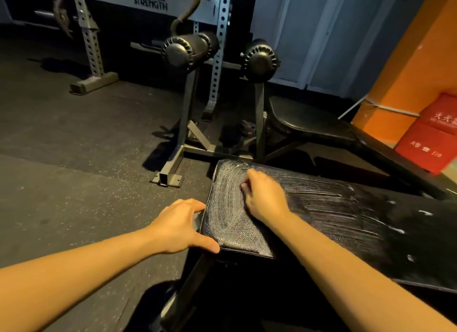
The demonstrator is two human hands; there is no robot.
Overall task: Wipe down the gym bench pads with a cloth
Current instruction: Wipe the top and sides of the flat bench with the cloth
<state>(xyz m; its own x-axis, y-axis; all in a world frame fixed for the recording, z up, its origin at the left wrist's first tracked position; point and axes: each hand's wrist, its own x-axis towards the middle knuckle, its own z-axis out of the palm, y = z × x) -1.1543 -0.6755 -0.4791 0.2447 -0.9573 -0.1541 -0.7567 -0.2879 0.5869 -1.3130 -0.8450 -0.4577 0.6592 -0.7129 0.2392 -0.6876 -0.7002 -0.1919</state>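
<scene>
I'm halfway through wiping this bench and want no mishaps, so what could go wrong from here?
The bench pad is smeared with wet streaks, so the left hand gripping its corner may slip. The cloth, nearly hidden under the right hand, might only spread the film. White blobs toward the pad's right end could get missed.

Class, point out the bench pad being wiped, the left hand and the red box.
bench pad (pixel 222 208): head view, streaked top surface.
left hand (pixel 178 225): head view, back of hand.
red box (pixel 420 148): head view, front face.
</scene>
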